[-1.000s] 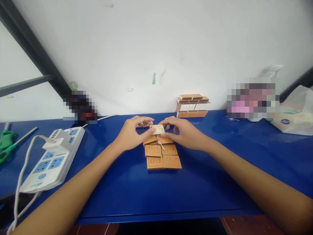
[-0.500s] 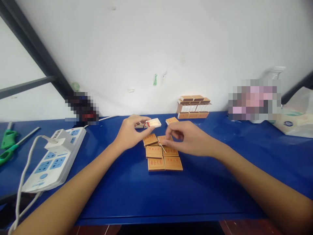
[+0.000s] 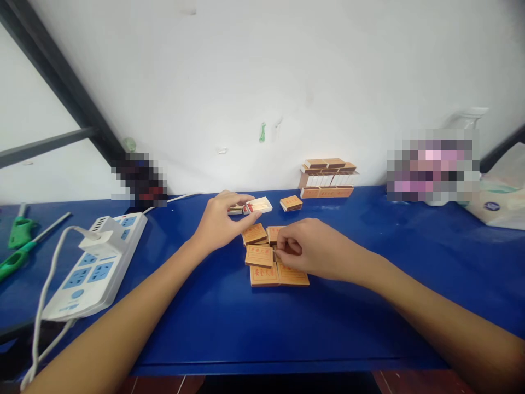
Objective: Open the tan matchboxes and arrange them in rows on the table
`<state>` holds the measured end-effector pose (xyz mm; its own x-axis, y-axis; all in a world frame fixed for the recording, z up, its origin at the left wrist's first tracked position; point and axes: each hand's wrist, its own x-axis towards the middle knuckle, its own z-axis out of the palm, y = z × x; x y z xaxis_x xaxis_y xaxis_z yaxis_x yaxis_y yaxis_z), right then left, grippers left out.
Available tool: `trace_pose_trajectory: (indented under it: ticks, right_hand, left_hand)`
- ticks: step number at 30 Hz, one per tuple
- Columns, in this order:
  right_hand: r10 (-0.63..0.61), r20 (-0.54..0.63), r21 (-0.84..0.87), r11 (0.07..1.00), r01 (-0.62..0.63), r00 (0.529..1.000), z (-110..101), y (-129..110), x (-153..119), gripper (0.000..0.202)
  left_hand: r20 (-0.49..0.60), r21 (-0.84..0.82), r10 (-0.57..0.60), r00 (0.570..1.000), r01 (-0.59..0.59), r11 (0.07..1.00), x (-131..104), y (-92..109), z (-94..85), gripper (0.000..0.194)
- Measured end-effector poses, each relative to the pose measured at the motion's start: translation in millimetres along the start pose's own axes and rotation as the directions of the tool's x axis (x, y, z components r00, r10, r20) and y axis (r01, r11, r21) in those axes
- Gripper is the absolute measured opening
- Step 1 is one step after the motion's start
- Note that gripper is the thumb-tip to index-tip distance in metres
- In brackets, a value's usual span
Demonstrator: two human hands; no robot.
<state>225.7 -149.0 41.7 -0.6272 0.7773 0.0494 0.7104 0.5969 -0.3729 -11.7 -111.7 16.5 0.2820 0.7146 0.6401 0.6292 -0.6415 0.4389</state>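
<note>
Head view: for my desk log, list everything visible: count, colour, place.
Matchbox tray: one, white, held at centre
Matches: several, red-tipped, inside it
Farther matches: count unclear, pale, leftward
Front matchboxes: at least five, tan, centre
Separate matchboxes: perhaps two, tan, behind them
Matchbox stack: one, tan and white, back
Power strip: one, white, left
Plug: one, white, on it
Cables: several, white, left
Tools: two, green, left edge
Package: one, pale, right edge
Pixelated patches: two, dark, pink, back
Frame bars: several, dark, sides
Wall: one, white, back
Table: one, blue, beneath
Left hand: one, holding tray
Right hand: one, at front matchboxes
</note>
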Motion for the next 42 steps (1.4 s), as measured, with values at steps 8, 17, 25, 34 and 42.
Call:
trace_pose_trajectory:
  ticks: [8, 17, 25, 34, 42]
  right_hand:
    - [-0.069, -0.106, -0.070, 0.996, 0.062, 0.992, -25.5, 24.9, -2.1, 0.016]
    - [-0.224, -0.301, -0.308, 0.943, 0.128, 0.927, -6.6, 35.1, 10.5, 0.020]
    - [-0.230, -0.367, -0.061, 0.973, 0.223, 0.901, -8.3, 34.8, 8.5, 0.031]
    - [-0.236, -0.265, 0.005, 0.969, 0.246, 0.935, -16.9, 47.8, 44.0, 0.031]
    - [-0.137, -0.063, -0.268, 0.957, 0.115, 0.989, -14.9, 82.4, 100.4, 0.029]
  left_hand:
    - [0.069, -0.031, 0.013, 0.998, -0.011, 0.999, 0.1, 1.0, -1.4, 0.030]
    - [0.157, -0.152, 0.035, 0.987, -0.011, 0.988, -2.7, 11.5, 0.2, 0.035]
    - [0.157, -0.183, -0.014, 0.987, 0.043, 0.982, -2.4, 11.3, 0.1, 0.035]
    - [0.120, -0.106, -0.051, 0.992, 0.063, 0.992, 1.1, -5.0, -3.2, 0.052]
    - [0.160, 0.412, -0.171, 0.972, 0.092, 0.907, 0.5, -58.6, -11.2, 0.047]
